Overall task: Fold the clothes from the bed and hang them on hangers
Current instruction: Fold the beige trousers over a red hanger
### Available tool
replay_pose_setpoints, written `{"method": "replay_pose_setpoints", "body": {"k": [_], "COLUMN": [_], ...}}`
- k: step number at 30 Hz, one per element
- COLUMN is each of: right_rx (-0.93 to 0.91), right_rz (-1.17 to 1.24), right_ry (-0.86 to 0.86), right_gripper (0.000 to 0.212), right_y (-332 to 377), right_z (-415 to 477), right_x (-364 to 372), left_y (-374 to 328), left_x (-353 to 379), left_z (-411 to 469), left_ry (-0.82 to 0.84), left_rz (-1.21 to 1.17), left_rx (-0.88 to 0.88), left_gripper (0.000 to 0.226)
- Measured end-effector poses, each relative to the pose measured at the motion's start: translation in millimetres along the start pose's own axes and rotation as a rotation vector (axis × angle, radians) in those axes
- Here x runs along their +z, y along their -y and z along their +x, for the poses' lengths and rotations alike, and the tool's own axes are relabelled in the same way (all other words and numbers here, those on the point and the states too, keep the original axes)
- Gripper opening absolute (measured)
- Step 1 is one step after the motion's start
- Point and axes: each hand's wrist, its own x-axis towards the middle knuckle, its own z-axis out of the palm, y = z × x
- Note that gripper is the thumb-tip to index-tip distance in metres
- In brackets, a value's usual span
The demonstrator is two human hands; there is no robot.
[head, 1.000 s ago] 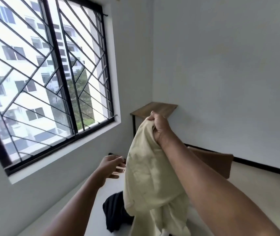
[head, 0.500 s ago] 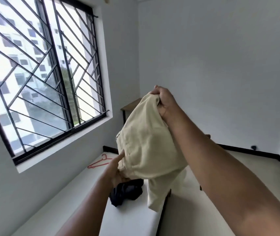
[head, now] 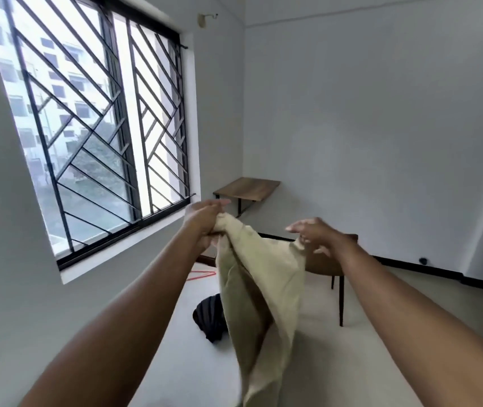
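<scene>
A pair of beige trousers (head: 260, 277) hangs in the air in front of me, its legs dangling past the bottom of the view. My left hand (head: 202, 221) grips one end of the waistband in a fist. My right hand (head: 313, 233) pinches the other end of the waistband, with its remaining fingers spread. Below them a crumpled black garment (head: 209, 318) lies on the white bed (head: 193, 368). A red hanger (head: 200, 276) lies further up the bed near the wall, partly hidden by my left arm.
A barred window (head: 96, 127) fills the left wall beside the bed. A wooden shelf on a black frame (head: 246, 188) stands in the far corner. A brown chair (head: 331, 262) with black legs stands right of the bed on the pale floor.
My left hand has risen and taken hold of the waistband. My right hand has dropped lower and shifted right along the waistband, stretching it between both hands. The camera tilted.
</scene>
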Motion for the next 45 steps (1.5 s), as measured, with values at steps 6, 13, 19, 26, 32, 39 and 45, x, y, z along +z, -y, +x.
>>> {"method": "replay_pose_setpoints", "body": {"k": [6,13,19,26,32,39,45], "right_rx": [-0.378,-0.503,-0.416,-0.516,-0.513,-0.399,-0.435], "right_rz": [0.020,0.165,0.434,0.568,0.381,0.068,0.065], "right_ry": [0.336,-0.118,-0.066,0.190,0.178,-0.342,-0.343], "right_gripper": [0.066,0.002,0.006,0.052,0.041,0.055,0.069], "right_y": [37,27,44,72,71,29,22], "right_z": [-38,-14,-6,-27,-27,15,15], "right_x": [41,31,32,34,-11,-86,-94], "left_y": [-29,-43,-14,-1,-23,-41,-53], "left_x": [64,47,28,47,20,-46,-57], "left_z": [-13,-34,-33,-40,-18,-3,-1], "left_ry": [-0.025,0.225,0.225,0.085,-0.139,-0.313,-0.316], "left_rz": [0.243,-0.158,0.347,0.605,0.379,0.681,0.781], "left_rx": [0.160,0.210,0.212,0.483,0.450,0.408,0.460], "left_gripper": [0.031,0.033,0.042,0.092,0.021,0.027,0.039]}}
